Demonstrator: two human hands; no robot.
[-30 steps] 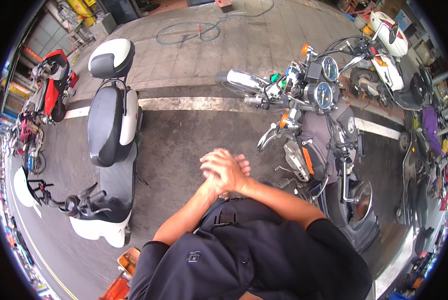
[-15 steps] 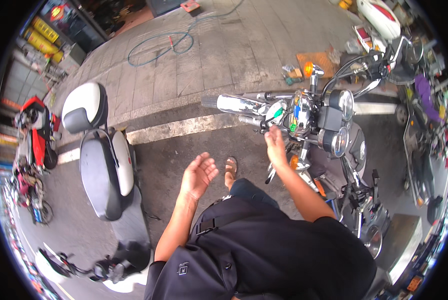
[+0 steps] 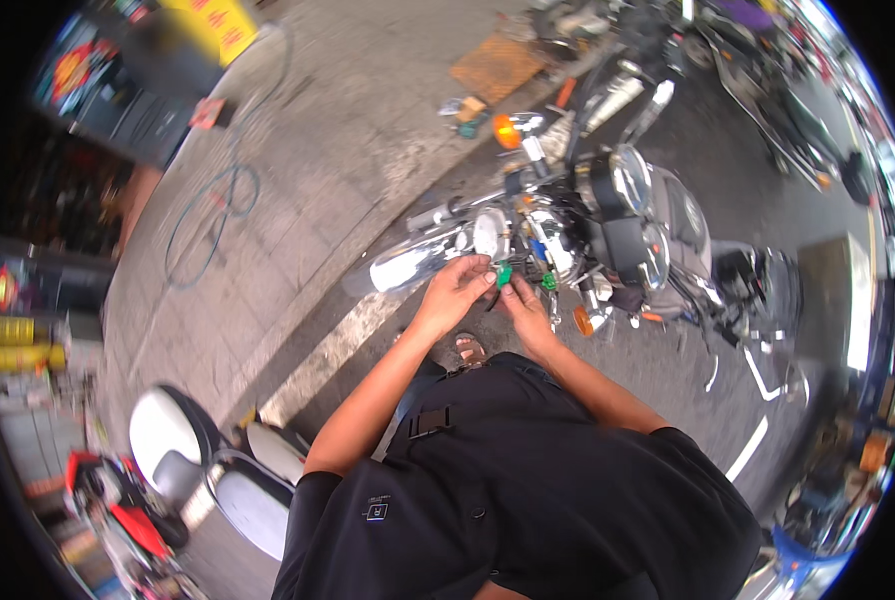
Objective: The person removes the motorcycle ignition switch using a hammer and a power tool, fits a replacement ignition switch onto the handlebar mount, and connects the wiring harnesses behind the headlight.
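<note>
Both my hands meet in front of the motorcycle's (image 3: 608,225) open headlight area. A small green wiring connector (image 3: 505,273) sits between them. My left hand (image 3: 456,295) is closed, its thumb and fingertips pinching the connector from the left. From the right, my right hand (image 3: 530,316) pinches at the same connector with its fingertips. Just to the right of it is a second green connector (image 3: 550,281), among loose wires. The round chrome headlight (image 3: 490,232) hangs beyond my left fingertips, over the chrome front fender (image 3: 408,265). Finer details of the wires are too small to tell.
Orange turn signals (image 3: 507,131) stick out on both sides of the front end. A white and grey scooter (image 3: 253,508) stands at the lower left. On the pavement lie a coiled hose (image 3: 170,250) and a flat brown board (image 3: 498,68). More motorbikes stand at the upper right.
My hands were apart and open; they have come together and closed on a green connector. My view has turned, and the motorcycle's front is now closer to my body's middle.
</note>
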